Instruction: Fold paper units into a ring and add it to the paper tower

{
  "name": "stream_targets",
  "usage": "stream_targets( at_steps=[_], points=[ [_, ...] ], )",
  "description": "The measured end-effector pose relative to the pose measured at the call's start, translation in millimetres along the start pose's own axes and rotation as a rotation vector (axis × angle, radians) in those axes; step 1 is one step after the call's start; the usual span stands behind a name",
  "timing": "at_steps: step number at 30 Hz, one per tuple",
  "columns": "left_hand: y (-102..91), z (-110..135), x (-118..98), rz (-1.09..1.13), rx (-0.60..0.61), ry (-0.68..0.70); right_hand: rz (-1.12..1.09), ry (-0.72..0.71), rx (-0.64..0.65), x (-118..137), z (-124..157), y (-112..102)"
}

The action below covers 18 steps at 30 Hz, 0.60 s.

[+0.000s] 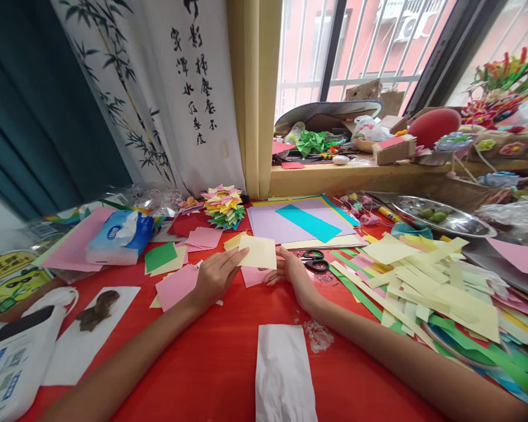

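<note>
A pale yellow paper square (pixel 259 253) is held up above the table, with my left hand (pixel 217 275) pinching its left edge between thumb and fingers. My right hand (pixel 295 276) is beside the square's right edge, its thumb close to the paper and its fingers loosely apart below; whether it touches the edge is hard to tell. Pink paper squares (pixel 178 286) lie by my left wrist, with a green square (pixel 160 257) beyond them. Black-handled scissors (pixel 317 261) rest just right of my right hand. A round folded-paper piece (pixel 223 208) in several colours stands farther back.
A white folded paper (pixel 285 372) lies on the red table in front. Cut paper strips (pixel 439 287) are heaped at right, near a metal dish (pixel 443 215). Purple sheets (pixel 264 225) lie at the back. Tissues (pixel 119 234) and a white packet (pixel 21 357) are at left.
</note>
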State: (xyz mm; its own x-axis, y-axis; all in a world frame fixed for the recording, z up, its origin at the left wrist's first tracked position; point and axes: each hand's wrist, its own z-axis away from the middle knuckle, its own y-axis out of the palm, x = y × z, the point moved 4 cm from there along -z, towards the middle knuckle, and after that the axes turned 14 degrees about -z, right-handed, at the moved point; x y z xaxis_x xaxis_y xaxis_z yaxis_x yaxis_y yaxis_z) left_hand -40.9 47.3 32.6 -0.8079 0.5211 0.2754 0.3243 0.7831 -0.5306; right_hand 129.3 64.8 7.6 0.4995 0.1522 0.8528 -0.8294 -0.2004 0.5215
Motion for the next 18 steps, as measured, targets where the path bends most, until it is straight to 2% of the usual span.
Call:
stream_targets(
  at_steps=[4,7,9,13,18],
  points=[
    [7.6,0.8,-3.2,0.033,0.116,0.040,-0.021,-0.061,-0.015,0.3,-1.1,-3.1],
    [12.3,-1.8,-5.0,0.156,0.266,-0.040,-0.012,-0.082,-0.021,-0.6,-1.7,-6.5],
    [13.0,-5.6,-5.5,0.273,0.341,-0.191,-0.005,-0.088,-0.006,-0.7,-1.5,-7.1],
    [13.4,-10.7,-8.1,0.559,0.398,-0.565,0.000,-0.086,0.015,-1.3,-1.1,-6.3],
    [19.8,-5.2,-5.6,0.776,0.378,-0.839,-0.069,-0.077,0.073,-2.7,-1.4,-1.1]
  ],
)
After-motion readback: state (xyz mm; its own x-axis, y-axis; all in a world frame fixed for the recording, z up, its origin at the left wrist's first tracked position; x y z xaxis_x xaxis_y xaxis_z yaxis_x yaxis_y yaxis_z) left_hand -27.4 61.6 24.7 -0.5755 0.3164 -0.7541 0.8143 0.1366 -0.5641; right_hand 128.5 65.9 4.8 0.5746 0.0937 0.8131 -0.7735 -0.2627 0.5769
